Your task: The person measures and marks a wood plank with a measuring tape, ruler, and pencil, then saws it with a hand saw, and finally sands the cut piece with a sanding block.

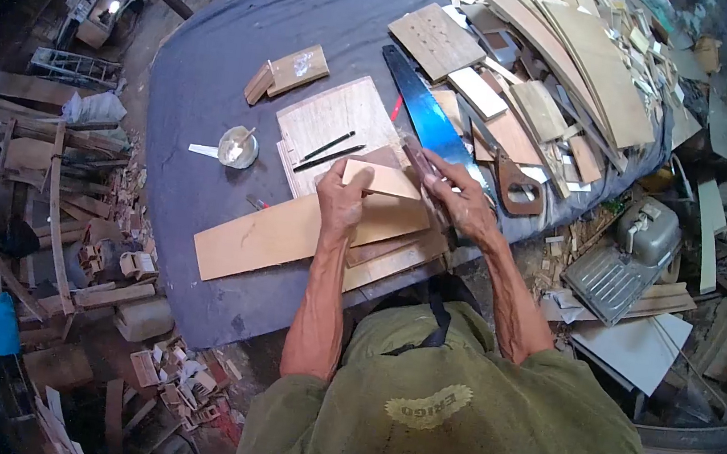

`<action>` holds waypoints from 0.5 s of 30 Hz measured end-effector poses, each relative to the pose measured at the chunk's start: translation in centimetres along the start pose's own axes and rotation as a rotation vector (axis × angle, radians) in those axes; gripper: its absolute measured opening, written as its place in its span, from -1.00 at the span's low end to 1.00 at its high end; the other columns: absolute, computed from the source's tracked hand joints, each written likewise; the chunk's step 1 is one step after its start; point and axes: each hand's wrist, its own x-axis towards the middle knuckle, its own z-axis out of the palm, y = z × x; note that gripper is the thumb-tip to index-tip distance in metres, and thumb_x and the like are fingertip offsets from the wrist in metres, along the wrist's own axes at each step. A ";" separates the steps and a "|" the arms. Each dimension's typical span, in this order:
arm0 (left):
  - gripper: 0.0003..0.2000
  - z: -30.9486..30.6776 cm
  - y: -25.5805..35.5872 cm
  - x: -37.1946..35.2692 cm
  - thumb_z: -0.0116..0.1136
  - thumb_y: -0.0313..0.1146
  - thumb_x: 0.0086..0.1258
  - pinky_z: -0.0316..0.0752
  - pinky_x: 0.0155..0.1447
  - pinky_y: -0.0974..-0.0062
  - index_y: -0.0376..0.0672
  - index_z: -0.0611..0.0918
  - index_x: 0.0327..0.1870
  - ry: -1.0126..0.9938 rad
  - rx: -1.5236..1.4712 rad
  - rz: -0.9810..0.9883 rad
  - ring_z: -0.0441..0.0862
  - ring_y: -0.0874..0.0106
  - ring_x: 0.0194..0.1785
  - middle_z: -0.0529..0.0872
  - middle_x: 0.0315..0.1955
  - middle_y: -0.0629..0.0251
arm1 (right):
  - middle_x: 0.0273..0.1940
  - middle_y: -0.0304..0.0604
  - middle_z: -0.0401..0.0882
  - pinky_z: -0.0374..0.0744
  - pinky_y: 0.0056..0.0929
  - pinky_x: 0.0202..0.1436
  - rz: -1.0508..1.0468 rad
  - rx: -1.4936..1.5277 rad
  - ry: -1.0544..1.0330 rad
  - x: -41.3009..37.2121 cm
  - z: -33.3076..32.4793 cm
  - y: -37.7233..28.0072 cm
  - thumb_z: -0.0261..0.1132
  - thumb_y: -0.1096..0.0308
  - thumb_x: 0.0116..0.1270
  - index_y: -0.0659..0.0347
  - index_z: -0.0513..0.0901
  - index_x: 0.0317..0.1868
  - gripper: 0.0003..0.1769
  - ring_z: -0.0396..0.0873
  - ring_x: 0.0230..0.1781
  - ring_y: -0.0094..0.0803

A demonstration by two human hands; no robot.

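Observation:
My left hand (340, 196) is closed on a small pale wood block (383, 179), its thumb lying on the upper face. At the block's right end my right hand (466, 205) grips a narrow dark brown bar (418, 162), held steeply; its exact kind I cannot tell. Below both hands a long tan board (263, 238) lies at a slant, with more wood strips (391, 262) beside it near the table's edge. Beyond my left hand, two dark pencils (327, 151) rest on a light plywood piece (342, 103).
A handsaw (430, 114) with a blue blade and a second saw with a brown handle (520, 191) lie to the right. Offcuts (570, 62) are heaped at the back right. An open tub (238, 148) and a small wood piece (299, 69) stand on the cloth-covered table (191, 91).

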 end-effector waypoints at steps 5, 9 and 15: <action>-0.80 2.1 -1.8 0.5 0.16 -0.32 0.57 0.42 -0.22 0.54 -0.31 0.62 -0.06 0.236 -0.073 0.140 0.55 0.61 -0.27 0.67 -0.32 0.38 | -0.12 0.00 0.52 0.49 -0.27 0.07 -0.051 0.046 -0.051 -2.4 2.2 -0.8 0.32 -0.04 0.45 0.01 0.59 0.43 -0.38 0.49 -0.07 -0.22; -0.77 4.0 -0.8 -0.7 0.06 -0.30 0.61 0.36 -0.26 0.34 -0.32 0.53 -0.19 0.279 0.252 0.220 0.42 0.48 -0.36 0.52 -0.48 0.24 | -0.17 0.09 0.49 0.51 -0.23 0.04 -0.013 -0.068 0.076 -2.6 5.0 -0.2 0.33 -0.05 0.45 0.04 0.62 0.39 -0.40 0.50 -0.10 -0.17; -0.77 3.4 -1.0 0.5 0.05 -0.31 0.58 0.40 -0.22 0.24 -0.32 0.51 -0.24 0.219 0.203 0.210 0.46 0.30 -0.38 0.55 -0.48 0.05 | -0.15 0.15 0.48 0.56 -0.22 -0.02 -0.107 -0.079 0.239 -2.5 6.2 -0.5 0.36 -0.02 0.42 0.08 0.63 0.37 -0.40 0.53 -0.13 -0.09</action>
